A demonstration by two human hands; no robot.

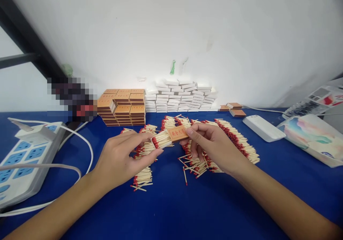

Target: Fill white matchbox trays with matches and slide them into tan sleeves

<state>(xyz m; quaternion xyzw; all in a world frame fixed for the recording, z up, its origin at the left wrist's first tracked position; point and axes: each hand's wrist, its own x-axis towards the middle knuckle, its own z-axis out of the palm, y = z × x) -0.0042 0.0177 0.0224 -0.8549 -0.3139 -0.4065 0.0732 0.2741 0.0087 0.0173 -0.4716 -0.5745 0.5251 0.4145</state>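
Between my hands is a half-open matchbox: a white inner tray (162,140) full of red-tipped matches, partly inside an orange sleeve (177,133). My left hand (125,154) pinches the tray's outer end between thumb and fingers. On the right, my right hand (214,145) grips the sleeve's far end, thumb on top. Beneath and behind the hands, loose matches (246,148) lie in rows on the blue table (171,207). A small untidy heap of matches (197,166) sits under my right hand, and one stray match (185,176) lies in front of it.
Stacked orange matchboxes (123,107) stand at the back left beside piled white trays (177,98) against the wall. A few orange boxes (235,110), a white device (264,128) and a tissue pack (316,138) are right. A power strip (32,161) with white cables lies left.
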